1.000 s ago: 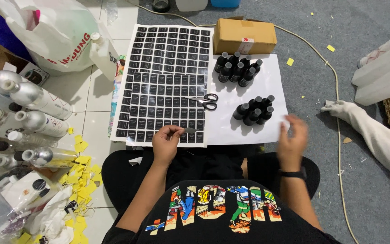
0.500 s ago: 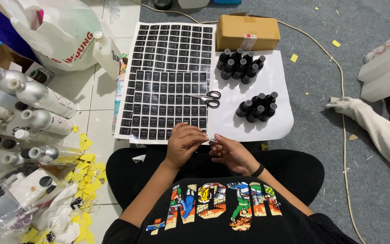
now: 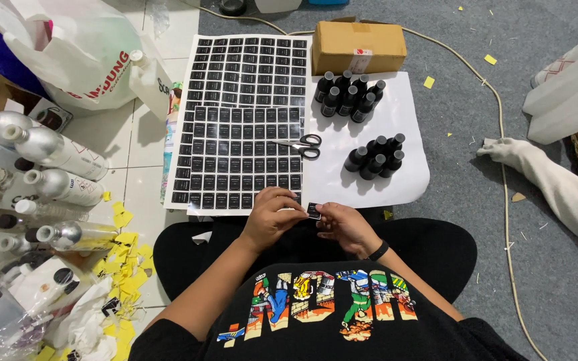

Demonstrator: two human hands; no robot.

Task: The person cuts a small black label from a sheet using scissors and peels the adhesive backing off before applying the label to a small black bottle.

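Note:
My left hand [image 3: 270,215] and my right hand [image 3: 343,225] meet over my lap, and both pinch a small black sticker label [image 3: 314,210] between their fingertips. Just beyond them lie two sheets of black labels [image 3: 239,157] on the floor, with scissors [image 3: 302,146] resting at the sheets' right edge. On a white sheet [image 3: 403,127] to the right stand two clusters of small black bottles, one near [image 3: 374,159] and one farther [image 3: 349,95].
A brown cardboard box [image 3: 358,47] sits behind the bottles. Silver spray bottles [image 3: 48,167] and yellow paper scraps [image 3: 125,257] crowd the left. A white plastic bag [image 3: 75,53] is at the back left, a cable [image 3: 500,134] and white containers [image 3: 566,93] on the right.
My right hand swung in from the right, over the grey carpet, to join my left hand at my lap. Both now hold the black label together.

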